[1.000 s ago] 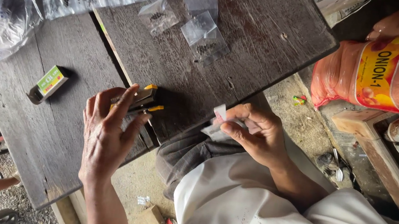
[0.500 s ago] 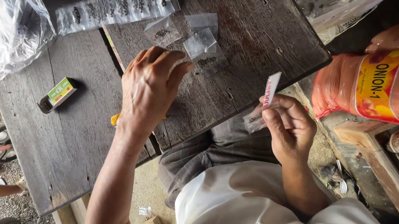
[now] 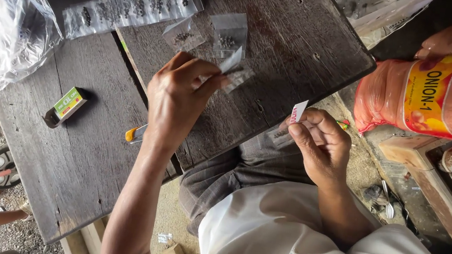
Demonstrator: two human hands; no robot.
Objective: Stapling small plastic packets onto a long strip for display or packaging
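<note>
Over the dark, weathered tabletop (image 3: 284, 47) the left hand (image 3: 173, 102) now reaches further out than a moment ago, its thumb and fingers pinched shut on a small clear packet (image 3: 235, 70) that it lifts just clear of the boards; half a second earlier that hand was spread flat over the same patch of wood, and before that it lay back near the edge with nothing in it. So a fresh packet has just been picked from the loose ones (image 3: 229, 32) lying near the middle of the planks. The right hand (image 3: 322, 146) stays low over the lap, off the table's edge, fingers closed around a small white slip with a red mark (image 3: 298, 111) and what looks like another clear packet (image 3: 281, 135) beneath it, though that part is hard to make out. Both hands are therefore gripping, well apart from each other. Further back lie long strips of packets (image 3: 119, 3) filled with dark specks and a crumpled clear plastic bag (image 3: 3, 13). A little green and white box (image 3: 67, 106) sits alone toward the left, and a yellow-handled tool (image 3: 133, 133) shows just beside the left wrist. An orange mesh sack (image 3: 449, 88) rests to the right, beyond the table.
</note>
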